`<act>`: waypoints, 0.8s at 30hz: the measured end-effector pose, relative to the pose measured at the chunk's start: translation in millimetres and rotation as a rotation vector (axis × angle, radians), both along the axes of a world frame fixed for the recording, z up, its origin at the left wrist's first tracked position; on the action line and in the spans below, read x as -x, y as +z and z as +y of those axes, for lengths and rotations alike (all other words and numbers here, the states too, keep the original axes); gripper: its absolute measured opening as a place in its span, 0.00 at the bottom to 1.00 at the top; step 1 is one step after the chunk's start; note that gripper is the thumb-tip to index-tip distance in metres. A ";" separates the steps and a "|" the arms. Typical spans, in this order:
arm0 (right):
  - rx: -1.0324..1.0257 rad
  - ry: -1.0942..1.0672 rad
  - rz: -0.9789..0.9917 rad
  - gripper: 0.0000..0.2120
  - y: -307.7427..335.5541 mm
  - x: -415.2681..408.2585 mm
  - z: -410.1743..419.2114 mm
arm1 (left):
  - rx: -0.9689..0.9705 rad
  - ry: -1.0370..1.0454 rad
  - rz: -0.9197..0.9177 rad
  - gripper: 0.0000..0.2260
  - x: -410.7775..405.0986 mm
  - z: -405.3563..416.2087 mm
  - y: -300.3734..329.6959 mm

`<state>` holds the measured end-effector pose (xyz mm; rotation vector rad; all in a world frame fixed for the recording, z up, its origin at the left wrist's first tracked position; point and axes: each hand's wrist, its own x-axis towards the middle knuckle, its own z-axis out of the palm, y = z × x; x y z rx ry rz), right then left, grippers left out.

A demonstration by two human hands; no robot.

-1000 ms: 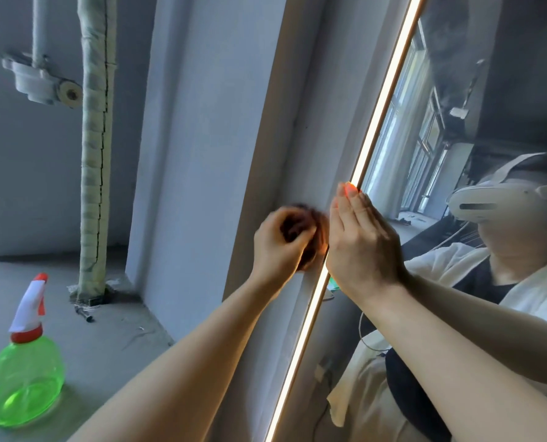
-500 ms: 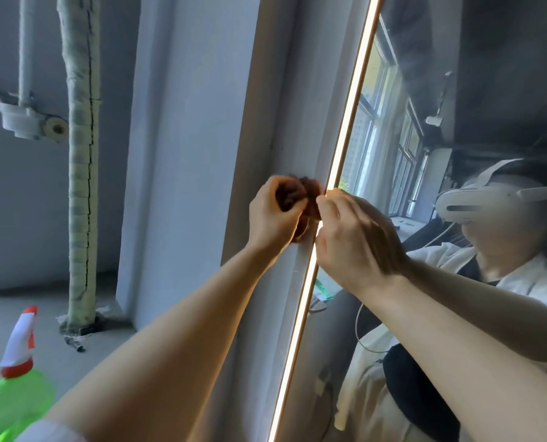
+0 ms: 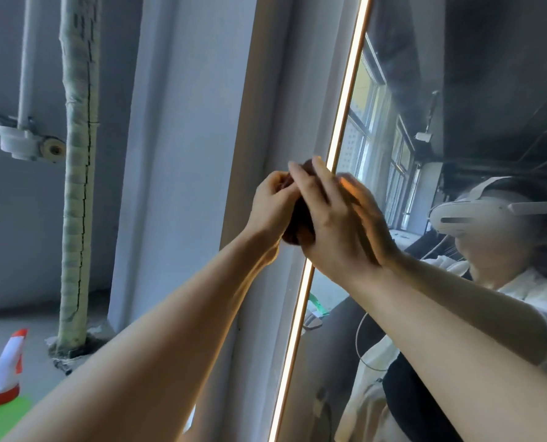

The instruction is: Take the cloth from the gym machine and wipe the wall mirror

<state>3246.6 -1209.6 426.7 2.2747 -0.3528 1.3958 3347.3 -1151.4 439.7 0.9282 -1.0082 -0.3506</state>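
The left hand (image 3: 273,207) grips a bunched brown cloth (image 3: 297,228) against the lit edge of the mirror (image 3: 457,90). The right hand (image 3: 336,218) presses its straight fingers over the cloth. A spray bottle (image 3: 2,378) stands on the floor, well left of the mirror.

Two hands meet at the centre of the frame: the left hand (image 3: 273,207) and the right hand (image 3: 336,218), with one dark brown cloth (image 3: 297,223) bunched between them. One wall mirror (image 3: 476,90) fills the right side, edged by one lit strip (image 3: 345,100). Two vertical pipes stand at upper left, one wrapped pipe (image 3: 79,154) and one thin white pipe (image 3: 26,65). One green spray bottle (image 3: 4,381) sits at lower left.
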 end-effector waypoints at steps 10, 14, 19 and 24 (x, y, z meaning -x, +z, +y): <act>0.375 -0.264 0.187 0.15 10.0 13.4 -35.5 | -0.091 -0.025 0.098 0.17 -5.8 -11.5 3.7; 0.318 -0.174 0.334 0.08 11.2 13.4 -27.7 | -0.133 -0.077 0.071 0.20 -6.4 -8.8 6.0; 0.297 -0.380 0.164 0.20 90.9 13.4 -31.9 | -0.098 -0.093 0.025 0.20 -0.5 -6.3 25.7; 0.308 -0.349 0.459 0.25 44.9 21.8 -24.5 | -0.097 -0.110 0.082 0.20 5.3 -4.2 28.6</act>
